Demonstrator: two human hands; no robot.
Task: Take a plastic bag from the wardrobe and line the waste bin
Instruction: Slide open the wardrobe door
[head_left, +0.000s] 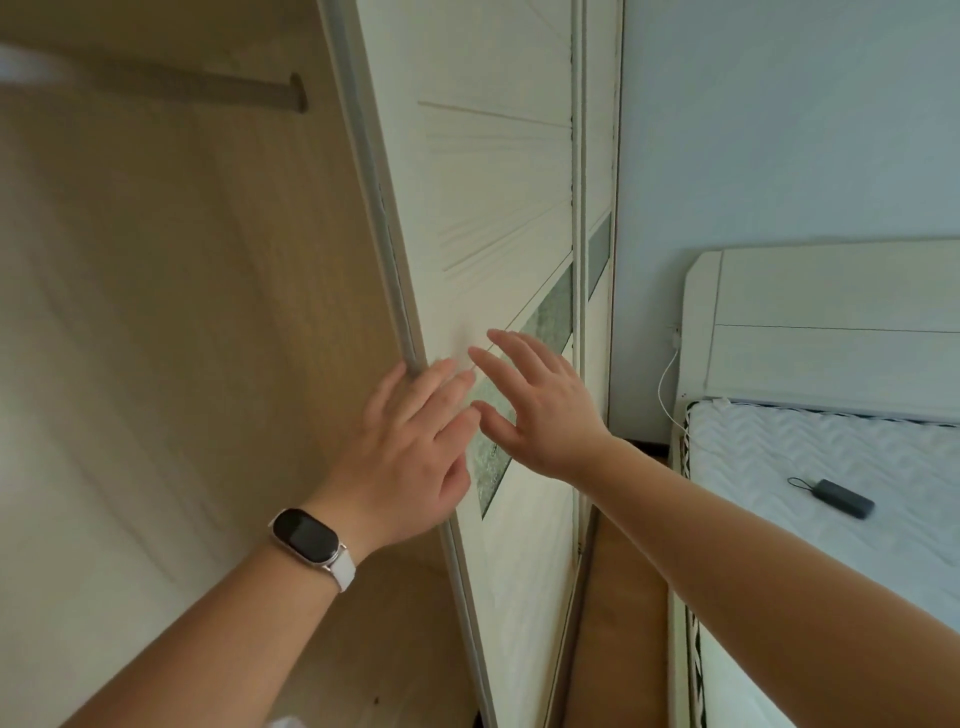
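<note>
I have both hands up against the sliding wardrobe door (483, 218), and neither holds anything; my left hand (410, 441) is spread flat, fingers extended and slightly apart, its fingertips at the door's grey edge strip (387, 249) and the rest lying over the white panel; a smart band (311, 538) with a dark screen and white strap sits on that wrist; my right hand (540, 410) is likewise wide open, fingers splayed, palm toward the door over the greenish patterned inlay (545, 317), though I cannot tell whether the palm presses the surface or hovers just off it; the two hands are near each other, fingertips almost meeting; left of the door the wardrobe interior (171, 312) stands exposed, pale wood with a hanging rail (218, 88) high up; I see no plastic bag in there, nor a waste bin; off to my right a bed (831, 457) carries a small dark power bank (841, 498); a white cable (667, 384) hangs beside the headboard (831, 322).
</note>
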